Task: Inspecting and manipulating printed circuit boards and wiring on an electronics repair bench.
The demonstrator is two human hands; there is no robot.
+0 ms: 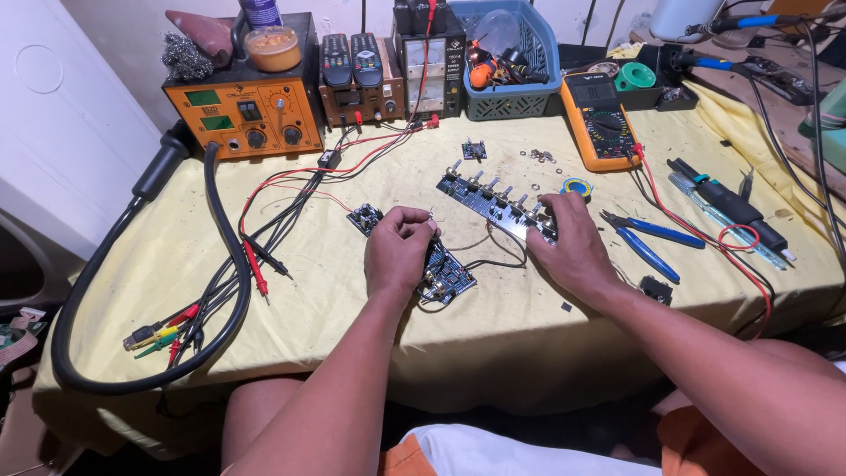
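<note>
Workbench covered with a wrinkled yellow cloth (529, 326) fills the view. Thick black hose (225, 264) loops off the orange rework station box (242, 110) at back left; blue plastic basket of parts (529, 66) sits at back centre, with the yellow-cased multimeter (601, 119) just right of it. Red and black test leads (256, 256) trail across the left side. Blue-handled pliers (652, 240) lie right of the hands.

Long blue circuit board with a row of knobbed potentiometers (489, 196) lies at an angle mid-table; right hand (573, 247) rests on its near end, fingers curled down onto the knobs, gripping the board end. Small blue circuit board with black wires (448, 275) is just below, and left hand (398, 249) is closed over its upper edge, fingertips pinched together on something tiny, cannot tell what. Thin black wires run from the small board towards the long one. Another small dark module (364, 217) sits loose just beside the left hand. Boards look partly wired, work unfinished.
</note>
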